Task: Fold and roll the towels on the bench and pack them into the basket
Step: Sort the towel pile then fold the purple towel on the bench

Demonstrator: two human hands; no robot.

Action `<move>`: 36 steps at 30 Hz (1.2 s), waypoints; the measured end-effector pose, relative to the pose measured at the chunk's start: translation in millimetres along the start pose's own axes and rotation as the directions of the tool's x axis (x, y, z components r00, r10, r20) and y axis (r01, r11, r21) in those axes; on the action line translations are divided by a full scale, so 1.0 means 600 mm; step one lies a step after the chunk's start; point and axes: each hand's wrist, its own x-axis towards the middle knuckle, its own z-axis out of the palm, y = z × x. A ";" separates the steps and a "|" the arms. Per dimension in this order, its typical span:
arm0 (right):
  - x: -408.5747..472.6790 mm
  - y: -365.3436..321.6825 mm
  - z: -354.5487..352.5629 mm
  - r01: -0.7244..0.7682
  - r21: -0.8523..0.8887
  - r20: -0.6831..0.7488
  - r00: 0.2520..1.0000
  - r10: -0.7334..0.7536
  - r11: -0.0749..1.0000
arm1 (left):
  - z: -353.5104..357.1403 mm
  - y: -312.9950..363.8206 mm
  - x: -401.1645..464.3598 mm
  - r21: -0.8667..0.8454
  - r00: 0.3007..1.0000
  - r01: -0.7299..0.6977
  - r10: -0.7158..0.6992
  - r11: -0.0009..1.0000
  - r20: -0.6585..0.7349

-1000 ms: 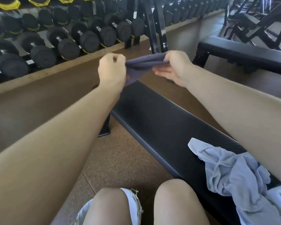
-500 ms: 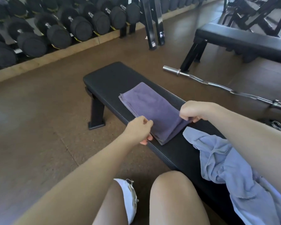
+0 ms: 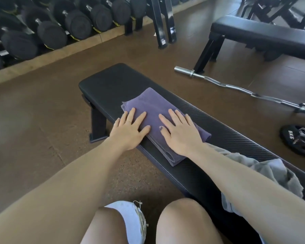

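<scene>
I have released my pinch: left hand [image 3: 128,131] and right hand [image 3: 180,133] now press spread flat on the folded purple terry towel [image 3: 153,110] on the black padded bench [image 3: 113,80], so rolling follows.

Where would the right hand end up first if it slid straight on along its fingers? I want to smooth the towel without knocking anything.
The right hand would cross the purple towel, then bare bench; the way looks free.
</scene>
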 end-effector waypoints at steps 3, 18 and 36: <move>-0.002 0.008 -0.005 -0.101 0.035 0.000 0.995 0.101 0.994 | -0.007 -0.007 0.002 -0.021 0.998 0.053 -0.052 0.998 0.019; -0.024 0.073 -0.126 -0.506 0.417 0.366 0.854 0.369 0.755 | -0.050 0.143 -0.103 -0.116 0.950 -0.310 0.311 0.944 -0.015; -0.047 0.106 -0.138 -0.536 0.831 0.556 0.801 0.223 -0.149 | -0.020 0.164 -0.131 -0.077 0.950 -0.304 0.297 0.950 -0.093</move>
